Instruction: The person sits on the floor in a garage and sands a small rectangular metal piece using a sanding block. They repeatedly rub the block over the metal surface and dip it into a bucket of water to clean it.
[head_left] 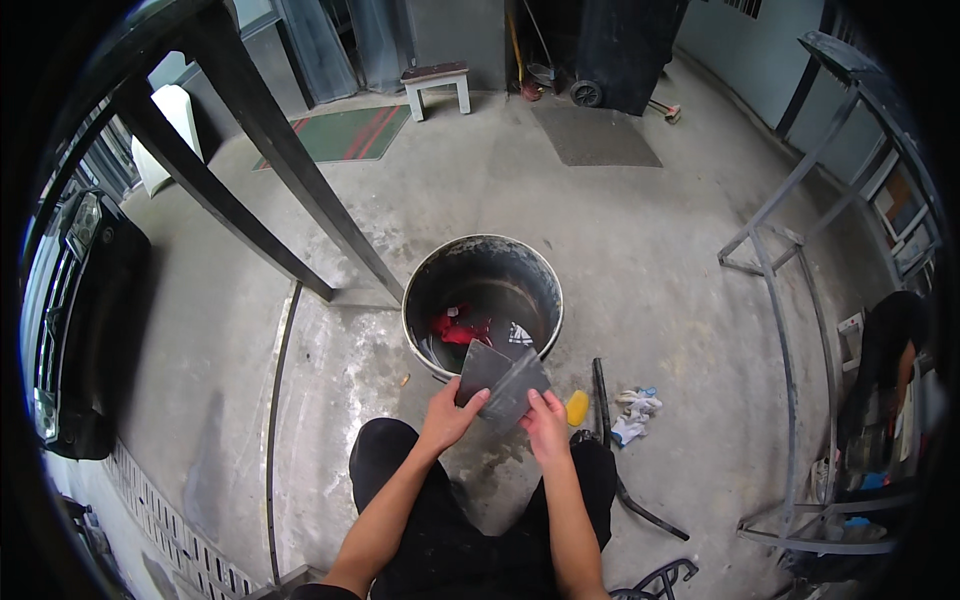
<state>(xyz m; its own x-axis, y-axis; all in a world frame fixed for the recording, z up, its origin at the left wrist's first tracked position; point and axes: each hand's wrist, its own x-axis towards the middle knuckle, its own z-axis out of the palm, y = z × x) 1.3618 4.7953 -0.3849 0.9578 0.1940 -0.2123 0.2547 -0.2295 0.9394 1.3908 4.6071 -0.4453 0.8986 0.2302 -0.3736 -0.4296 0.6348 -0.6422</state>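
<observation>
In front of my knees I hold a dark grey sheet [507, 388] that looks like sandpaper. A lighter slanting line crosses its middle; I cannot tell whether this is a fold or two pieces overlapping. My left hand [449, 416] pinches its left part, thumb on top. The lower right edge is gripped between the thumb and fingers of my right hand [547, 424]. Just beyond the sheet stands a round dark metal drum [411, 285], whose near rim is partly covered by it. Inside the drum lie a red cloth or wrapper [459, 328] and a small black-and-white piece [520, 335].
To my right are a yellow sponge-like block [577, 407], a bent black tube [602, 395] and white gloves [637, 413]. Metal frames [770, 265] rise on both sides. A car front [75, 310] is at left, a low stool [435, 77] far ahead, and another person [885, 360] at right.
</observation>
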